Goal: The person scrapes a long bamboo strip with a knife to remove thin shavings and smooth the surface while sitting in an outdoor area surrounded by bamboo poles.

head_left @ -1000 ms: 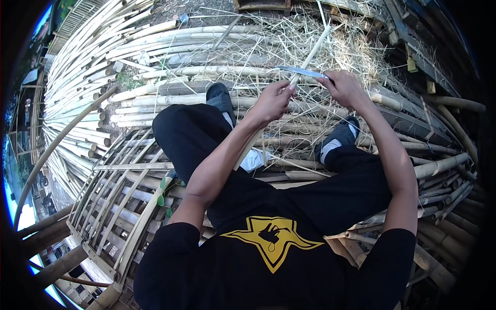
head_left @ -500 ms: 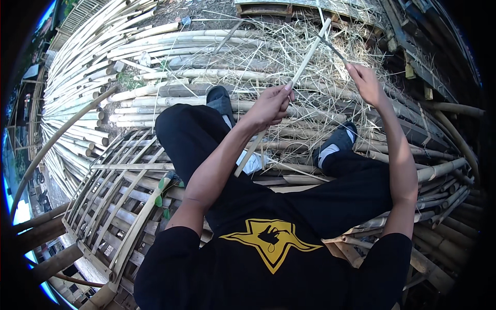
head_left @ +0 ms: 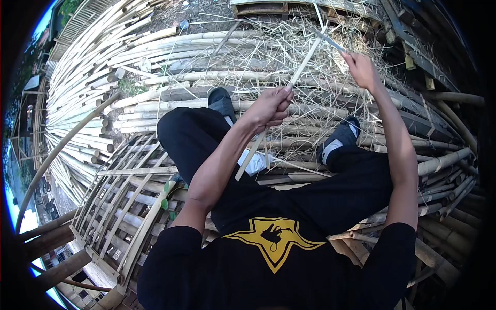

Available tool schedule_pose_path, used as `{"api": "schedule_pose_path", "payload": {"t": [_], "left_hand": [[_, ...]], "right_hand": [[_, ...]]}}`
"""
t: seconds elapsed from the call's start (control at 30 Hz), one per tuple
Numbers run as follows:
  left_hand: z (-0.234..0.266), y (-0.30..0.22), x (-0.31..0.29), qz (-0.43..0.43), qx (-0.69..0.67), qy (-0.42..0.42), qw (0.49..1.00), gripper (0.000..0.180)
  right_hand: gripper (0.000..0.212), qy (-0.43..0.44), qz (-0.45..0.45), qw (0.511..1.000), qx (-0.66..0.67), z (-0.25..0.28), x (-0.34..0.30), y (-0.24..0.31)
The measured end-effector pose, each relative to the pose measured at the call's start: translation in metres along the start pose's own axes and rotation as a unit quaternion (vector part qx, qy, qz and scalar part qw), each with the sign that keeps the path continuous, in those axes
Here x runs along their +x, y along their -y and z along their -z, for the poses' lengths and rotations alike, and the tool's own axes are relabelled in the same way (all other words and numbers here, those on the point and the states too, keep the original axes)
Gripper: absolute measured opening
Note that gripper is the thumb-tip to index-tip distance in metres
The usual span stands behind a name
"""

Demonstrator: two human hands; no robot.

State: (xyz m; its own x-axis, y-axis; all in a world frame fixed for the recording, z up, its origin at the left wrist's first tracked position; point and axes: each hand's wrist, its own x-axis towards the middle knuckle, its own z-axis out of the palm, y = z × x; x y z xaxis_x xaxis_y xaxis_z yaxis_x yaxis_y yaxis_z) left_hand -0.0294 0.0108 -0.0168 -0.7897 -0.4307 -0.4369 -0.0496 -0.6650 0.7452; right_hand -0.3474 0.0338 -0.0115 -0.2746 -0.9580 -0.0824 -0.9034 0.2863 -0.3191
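Observation:
My left hand (head_left: 270,107) is closed round a pale split bamboo strip (head_left: 306,63), which slants from near my left knee up and away to the right. In my right hand (head_left: 361,71) is a knife (head_left: 332,43), its handle wrapped by my fingers. The narrow blade reaches left to the strip's far end and appears to touch it there. A thin sliver (head_left: 318,14) stands out beyond that end. Beneath the strip, pale shavings (head_left: 330,77) lie heaped over bamboo poles.
Long bamboo poles (head_left: 77,88) are stacked at the far left. A woven bamboo lattice (head_left: 119,206) stands beside my left leg. My sandalled feet (head_left: 222,103) rest on poles. A wooden pallet (head_left: 263,8) lies at the far edge, and timber (head_left: 413,46) stands at right.
The knife has swung flatter, its blade now brighter and closer to the strip's far end. My right hand has moved slightly away from me. A sliver now bends outward at the tip.

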Motion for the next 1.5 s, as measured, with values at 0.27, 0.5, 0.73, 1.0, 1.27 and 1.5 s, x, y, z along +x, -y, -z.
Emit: {"api": "schedule_pose_path", "payload": {"t": [0.27,0.5,0.73,1.0,1.27,1.5], "left_hand": [[0.001,-0.006,0.001,-0.066,0.024,-0.012,0.997,0.029],[-0.024,0.006,0.011,-0.278,0.413,-0.204,0.843,0.022],[-0.014,0.02,0.005,-0.277,0.464,-0.224,0.811,0.021],[0.006,0.018,0.002,-0.224,0.446,-0.227,0.836,0.023],[-0.002,0.012,0.012,-0.164,0.333,-0.118,0.921,0.03],[-0.019,-0.007,0.002,-0.102,0.151,0.01,0.983,0.035]], "right_hand": [[0.058,-0.148,-0.056,0.985,0.07,0.072,-0.011,-0.073],[0.05,0.007,0.099,0.993,0.071,0.034,-0.037,0.057],[0.061,0.002,0.02,1.0,-0.003,0.005,-0.011,0.007],[0.054,-0.183,-0.071,0.971,0.136,0.047,-0.006,-0.138],[0.035,0.016,-0.079,0.898,0.433,0.019,-0.025,0.071],[0.023,-0.04,-0.079,0.84,0.535,0.027,-0.016,0.078]]}}
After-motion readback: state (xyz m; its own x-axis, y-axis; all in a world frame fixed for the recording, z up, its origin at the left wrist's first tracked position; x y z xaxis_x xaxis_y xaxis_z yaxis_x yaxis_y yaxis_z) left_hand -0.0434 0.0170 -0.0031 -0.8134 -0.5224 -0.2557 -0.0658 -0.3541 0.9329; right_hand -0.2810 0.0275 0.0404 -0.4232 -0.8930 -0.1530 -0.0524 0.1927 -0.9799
